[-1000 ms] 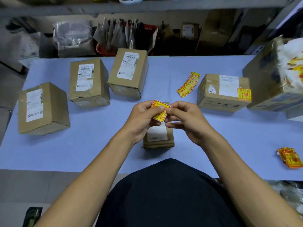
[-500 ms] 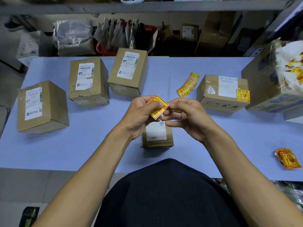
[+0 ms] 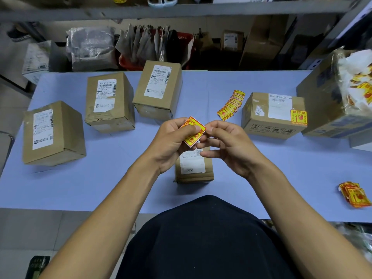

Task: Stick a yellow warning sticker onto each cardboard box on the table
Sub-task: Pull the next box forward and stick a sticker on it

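Note:
A yellow warning sticker (image 3: 193, 131) is held above the table's middle. My left hand (image 3: 173, 141) grips it with thumb on its face, and my right hand (image 3: 225, 141) pinches its right corner. Directly under the hands lies a small cardboard box (image 3: 194, 170) with a white label. Three taller boxes stand to the left: one at the far left (image 3: 52, 133), one behind it (image 3: 109, 101), one at centre back (image 3: 159, 89). A box on the right (image 3: 273, 115) carries a yellow sticker (image 3: 298, 117) on its top.
A fanned strip of stickers (image 3: 231, 105) lies behind the hands. A loose pile of stickers (image 3: 354, 195) sits near the front right edge of the blue table (image 3: 100, 184). A large open carton (image 3: 338, 97) stands at far right. Shelves with parcels run behind.
Both hands have lifted slightly and the sticker has turned a little in the fingers. The boxes have not moved.

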`<state>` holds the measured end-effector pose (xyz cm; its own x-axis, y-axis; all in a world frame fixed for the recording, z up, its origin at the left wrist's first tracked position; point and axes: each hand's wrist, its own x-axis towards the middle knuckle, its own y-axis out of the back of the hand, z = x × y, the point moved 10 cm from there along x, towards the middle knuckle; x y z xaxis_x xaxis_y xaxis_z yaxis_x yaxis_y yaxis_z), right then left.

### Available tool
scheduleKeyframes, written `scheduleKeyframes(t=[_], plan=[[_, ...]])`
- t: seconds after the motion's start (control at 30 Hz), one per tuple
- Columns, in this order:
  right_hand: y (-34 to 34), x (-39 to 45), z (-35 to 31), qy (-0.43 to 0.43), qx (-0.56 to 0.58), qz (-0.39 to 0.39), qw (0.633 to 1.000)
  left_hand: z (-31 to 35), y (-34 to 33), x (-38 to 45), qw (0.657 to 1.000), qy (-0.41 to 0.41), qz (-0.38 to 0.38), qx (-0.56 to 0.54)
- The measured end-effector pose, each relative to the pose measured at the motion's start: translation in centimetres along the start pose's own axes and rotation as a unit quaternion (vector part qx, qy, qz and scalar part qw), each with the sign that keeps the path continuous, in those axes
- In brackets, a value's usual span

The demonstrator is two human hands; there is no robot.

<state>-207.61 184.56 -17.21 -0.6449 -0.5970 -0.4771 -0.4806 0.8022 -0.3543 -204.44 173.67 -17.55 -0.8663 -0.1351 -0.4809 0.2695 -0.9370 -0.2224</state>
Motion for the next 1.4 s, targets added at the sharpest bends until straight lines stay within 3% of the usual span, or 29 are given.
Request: scheduleKeyframes(t=[0.13, 0.23, 0.37, 0.67, 0.87, 0.97, 1.1, 1.23, 1.4], plan=[[0.7, 0.1, -0.2, 0.041, -0.040, 0.047, 0.997, -0.4, 1.2, 0.1, 0.996, -0.037, 0.079, 0.014], [1.4, 0.1, -0.7, 0.083, -0.088, 0.087, 0.989, 0.9, 2.1, -0.6, 0.967, -0.115, 0.161, 0.158], [1.2, 0.1, -1.2, 0.119, -0.155, 0.093, 0.976, 1.3, 0.7, -0.8, 0.966, -0.154, 0.109, 0.179], [1.1, -0.7, -0.7, 0.152, -0.225, 0.090, 0.958, -0.9, 0.1, -1.8, 0.983, -0.122, 0.093, 0.099], [3.2, -1.1, 1.3, 0.116, -0.232, 0.112, 0.959, -3.1, -0.3, -1.6, 0.982, -0.081, 0.129, 0.111], [6.2, -0.9, 3.0, 0.076, -0.233, 0.167, 0.955, -4.3, -0.1, -1.5, 0.982, -0.048, 0.160, 0.085], [12.4, -0.4, 6.7, 0.000, -0.208, 0.267, 0.941, -5.8, 1.3, -1.5, 0.978, -0.014, 0.204, 0.037], [16.5, 0.3, 10.6, -0.076, -0.194, 0.302, 0.930, -6.4, 2.2, -1.7, 0.975, 0.005, 0.220, 0.032], [20.2, 0.8, 14.3, -0.137, -0.274, 0.326, 0.895, -6.9, 2.5, -2.0, 0.974, 0.011, 0.221, 0.058]])
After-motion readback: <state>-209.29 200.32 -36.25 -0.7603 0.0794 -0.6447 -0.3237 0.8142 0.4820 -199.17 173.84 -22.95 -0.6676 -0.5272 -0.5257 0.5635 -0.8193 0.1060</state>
